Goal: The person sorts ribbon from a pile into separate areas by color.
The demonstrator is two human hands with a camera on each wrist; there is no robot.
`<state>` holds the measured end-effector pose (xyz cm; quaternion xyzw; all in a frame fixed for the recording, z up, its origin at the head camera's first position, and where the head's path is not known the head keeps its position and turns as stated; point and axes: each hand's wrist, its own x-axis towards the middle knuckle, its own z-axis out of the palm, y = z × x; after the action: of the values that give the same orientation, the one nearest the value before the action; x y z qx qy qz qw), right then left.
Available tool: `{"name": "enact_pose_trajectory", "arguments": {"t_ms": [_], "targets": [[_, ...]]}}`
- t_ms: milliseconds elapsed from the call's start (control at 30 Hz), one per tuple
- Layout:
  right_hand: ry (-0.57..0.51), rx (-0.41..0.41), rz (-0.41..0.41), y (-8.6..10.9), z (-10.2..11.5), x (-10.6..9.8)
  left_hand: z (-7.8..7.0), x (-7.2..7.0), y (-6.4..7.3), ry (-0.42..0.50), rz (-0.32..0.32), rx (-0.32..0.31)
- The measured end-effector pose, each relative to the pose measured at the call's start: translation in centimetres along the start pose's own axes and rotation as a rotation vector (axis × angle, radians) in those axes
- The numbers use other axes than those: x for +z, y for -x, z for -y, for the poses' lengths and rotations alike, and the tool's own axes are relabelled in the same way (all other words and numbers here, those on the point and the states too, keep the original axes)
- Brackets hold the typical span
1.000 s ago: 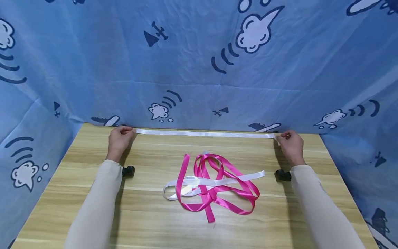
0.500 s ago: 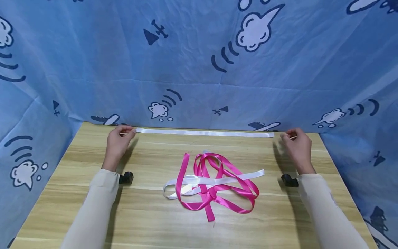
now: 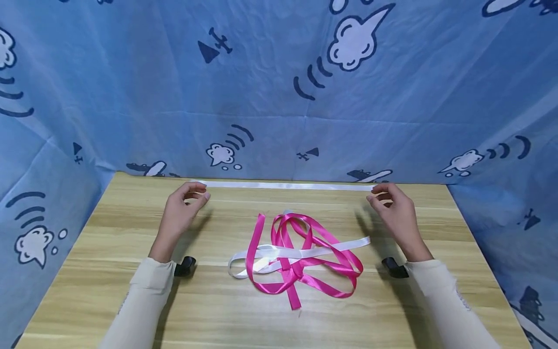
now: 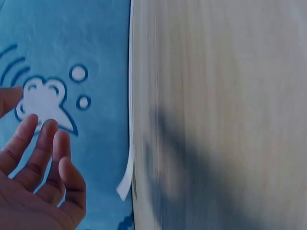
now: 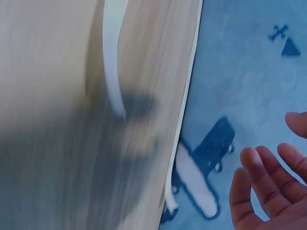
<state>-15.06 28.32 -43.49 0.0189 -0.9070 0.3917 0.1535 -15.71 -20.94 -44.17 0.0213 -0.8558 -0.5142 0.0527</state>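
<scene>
A white satin ribbon (image 3: 283,185) lies stretched straight along the back edge of the table. My left hand (image 3: 184,203) hovers in front of its left end, fingers loosely bent and holding nothing. In the left wrist view the ribbon's end (image 4: 125,184) hangs free beside the hand (image 4: 45,177). Near the right end, my right hand (image 3: 395,208) is likewise relaxed; the right wrist view shows its fingers (image 5: 254,163) apart from the ribbon. Between the arms, a loose heap of pink ribbon (image 3: 305,278) lies tangled with another white ribbon (image 3: 353,246).
A wood-grain table (image 3: 218,320) lies under both arms. Blue patterned cloth (image 3: 261,72) hangs behind it and at both sides. A black wrist camera (image 3: 185,266) sits on the left wrist and another camera (image 3: 395,267) on the right.
My right hand let go of the straight ribbon's right end, moved outward, then came back inward. My left hand released the left end and shifted right and toward me. The heap has not moved.
</scene>
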Motion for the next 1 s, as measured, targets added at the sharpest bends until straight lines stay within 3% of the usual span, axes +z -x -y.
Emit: {"name": "enact_pose_trajectory", "arguments": {"t_ms": [300,433,733,1000], "targets": [[-0.054,-0.084,0.100,2.2,2.5,1.5,-1.1,3.1,2.1,0.042,0.157,0.066],[-0.053,-0.119,0.160,3.0,3.6,2.3,-1.5,4.1,2.7,0.079,0.190,0.084],[-0.070,-0.201,0.304,4.8,6.1,4.6,-2.6,5.6,4.5,0.064,0.261,0.113],[-0.126,-0.224,0.418,6.2,7.3,6.1,-3.5,7.3,6.0,0.087,0.367,0.201]]}}
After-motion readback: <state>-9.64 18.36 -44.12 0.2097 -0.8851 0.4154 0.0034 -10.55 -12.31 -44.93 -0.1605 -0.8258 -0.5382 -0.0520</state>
